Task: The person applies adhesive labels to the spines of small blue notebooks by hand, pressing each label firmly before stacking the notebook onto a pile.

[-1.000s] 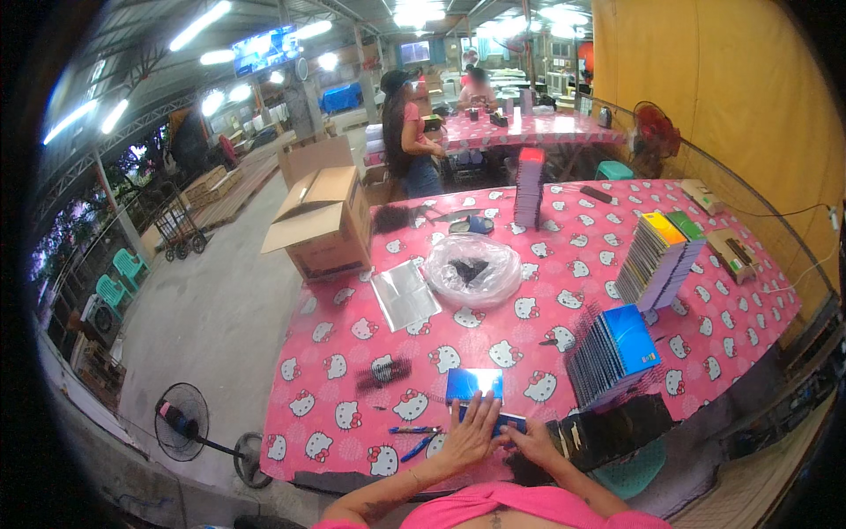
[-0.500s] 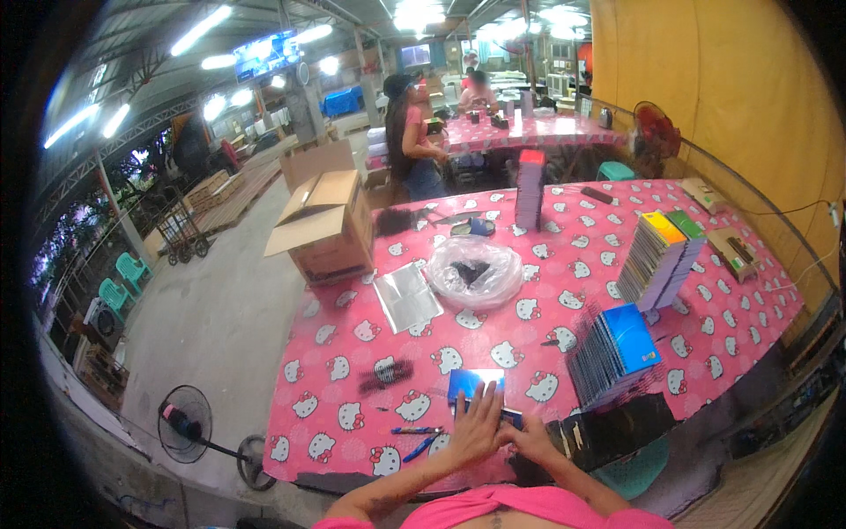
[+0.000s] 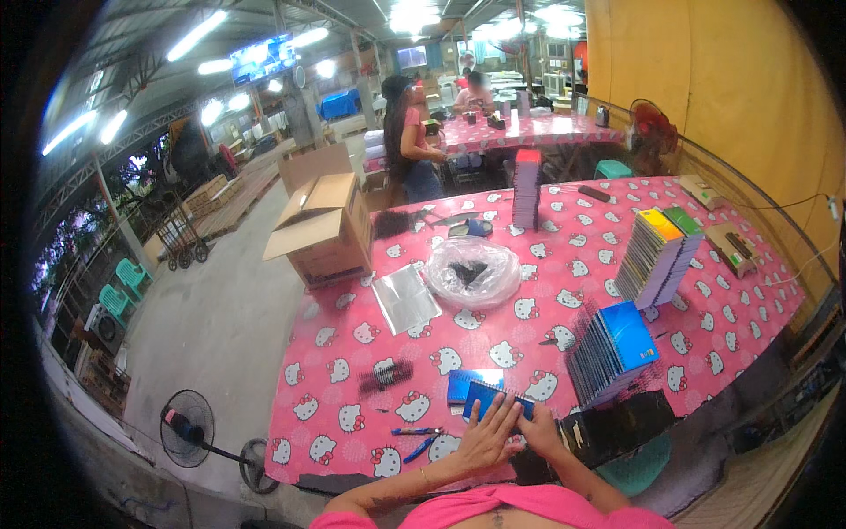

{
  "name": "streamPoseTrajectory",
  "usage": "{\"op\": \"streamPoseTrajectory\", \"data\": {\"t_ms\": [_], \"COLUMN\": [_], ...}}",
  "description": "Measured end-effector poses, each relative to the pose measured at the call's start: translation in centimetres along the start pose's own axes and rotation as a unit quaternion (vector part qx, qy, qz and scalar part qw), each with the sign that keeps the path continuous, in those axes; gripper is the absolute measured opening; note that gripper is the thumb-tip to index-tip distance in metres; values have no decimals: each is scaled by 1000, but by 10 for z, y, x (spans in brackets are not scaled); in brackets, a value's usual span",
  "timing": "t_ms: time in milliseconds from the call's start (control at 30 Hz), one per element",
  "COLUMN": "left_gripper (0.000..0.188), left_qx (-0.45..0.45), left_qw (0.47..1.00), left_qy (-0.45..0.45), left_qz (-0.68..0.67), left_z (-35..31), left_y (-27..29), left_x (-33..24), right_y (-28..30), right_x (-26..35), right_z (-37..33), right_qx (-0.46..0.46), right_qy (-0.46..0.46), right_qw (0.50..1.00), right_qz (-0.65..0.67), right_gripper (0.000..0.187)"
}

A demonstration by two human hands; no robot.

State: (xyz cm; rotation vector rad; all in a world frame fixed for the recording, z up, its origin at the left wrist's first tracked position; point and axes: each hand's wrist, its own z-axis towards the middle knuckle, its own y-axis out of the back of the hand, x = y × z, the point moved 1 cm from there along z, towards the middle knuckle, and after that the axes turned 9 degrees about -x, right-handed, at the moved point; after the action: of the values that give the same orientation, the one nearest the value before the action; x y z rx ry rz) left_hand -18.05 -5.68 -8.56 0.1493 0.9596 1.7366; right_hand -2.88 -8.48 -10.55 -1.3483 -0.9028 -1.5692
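Hands (image 3: 489,434) | blue notebook (image 3: 482,398) | under left fingers, at right fingertips

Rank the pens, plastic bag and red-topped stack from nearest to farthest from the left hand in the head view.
1. Pens: left of the left hand.
2. Plastic bag: ahead.
3. Red-topped stack: near the table's far edge.

Notebook stacks (image 3: 612,348), worktables (image 3: 485,331) and a hand truck (image 3: 181,236) show a workshop.
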Motion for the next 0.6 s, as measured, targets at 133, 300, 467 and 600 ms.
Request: {"op": "streamPoseTrajectory", "data": {"t_ms": [133,300,467,600], "left_gripper": [76,55,22,20], "left_qx": [34,-15,49,49], "left_qw": [999,999,998,996], "left_qy": [9,-15,-18,-2], "left_qz": [29,37,-22,-71], "left_z": [31,16,45,44], "left_y": [15,18,34,33], "left_x": [-2,1,16,12], "right_y": [1,6,4,9], "right_x": [1,-6,13,2], "right_z": [-2,-6,-5,-5], "right_qx": [49,88,121,134], "right_qy": [-43,-73,-81,-85], "right_qw": [998,993,989,987], "right_qz": [-18,-17,0,-14], "right_gripper": [25,24,17,16]}}
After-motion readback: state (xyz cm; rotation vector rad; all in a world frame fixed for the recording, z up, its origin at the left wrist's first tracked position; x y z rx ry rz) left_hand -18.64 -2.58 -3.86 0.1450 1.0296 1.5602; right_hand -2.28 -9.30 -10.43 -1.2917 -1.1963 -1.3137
